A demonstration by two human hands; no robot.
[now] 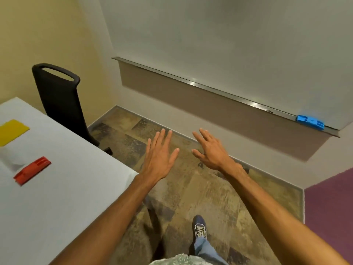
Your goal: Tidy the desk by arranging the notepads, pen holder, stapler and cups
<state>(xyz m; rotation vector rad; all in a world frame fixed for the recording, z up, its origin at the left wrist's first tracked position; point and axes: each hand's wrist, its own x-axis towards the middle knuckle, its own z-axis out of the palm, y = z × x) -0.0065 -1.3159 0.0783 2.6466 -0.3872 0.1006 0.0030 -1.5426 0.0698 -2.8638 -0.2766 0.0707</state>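
A white desk [63, 188] fills the lower left of the head view. On it lie a yellow notepad [11, 131] at the far left edge and a red stapler [32, 170] nearer to me. A pale cup-like shape [12, 157] between them is too blurred to tell. My left hand [159, 157] and my right hand [210, 150] are stretched out over the carpet, right of the desk's corner, palms down and fingers spread. Both hold nothing and touch nothing.
A black office chair [61, 100] stands behind the desk against the yellow wall. A whiteboard [229, 44] covers the wall ahead, with a blue eraser [310, 121] on its ledge. Patterned carpet [191, 188] lies under my foot.
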